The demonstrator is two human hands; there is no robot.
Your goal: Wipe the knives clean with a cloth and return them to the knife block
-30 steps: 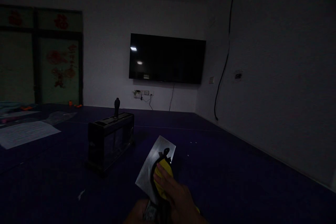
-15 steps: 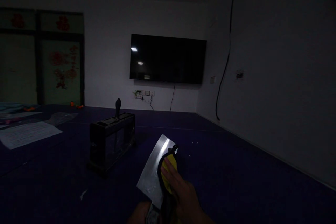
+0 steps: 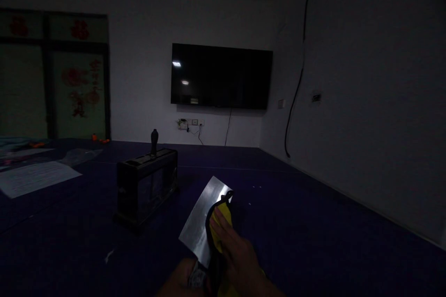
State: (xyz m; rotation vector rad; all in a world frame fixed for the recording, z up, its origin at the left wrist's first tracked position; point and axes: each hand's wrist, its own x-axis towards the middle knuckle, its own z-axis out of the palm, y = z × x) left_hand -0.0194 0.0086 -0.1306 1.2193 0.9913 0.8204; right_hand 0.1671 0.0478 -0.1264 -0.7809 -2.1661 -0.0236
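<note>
My left hand (image 3: 181, 278) is closed around the handle of a kitchen cleaver (image 3: 198, 222), its broad shiny blade tilted upward and away from me. Against the blade's right side, my right hand (image 3: 240, 260) presses a yellow cloth (image 3: 226, 214) with a black border and a small hanging loop at its top. Part of the blade is covered by the cloth. To the left stands a dark knife block (image 3: 146, 188) with a clear side panel, and one black handle (image 3: 154, 141) sticks up from its top.
The surface is dark blue-purple. Printed paper (image 3: 38, 178) and a clear plastic bag (image 3: 80, 156) lie at the left. Small white scraps (image 3: 109, 255) dot the surface. Beyond, a television (image 3: 221, 76) hangs on the wall, and a black cable (image 3: 294, 102) runs down the right wall.
My hands, the cleaver and the cloth have shifted slightly left in view, along with a small camera shift. The cleaver stays held and the cloth stays against its blade.
</note>
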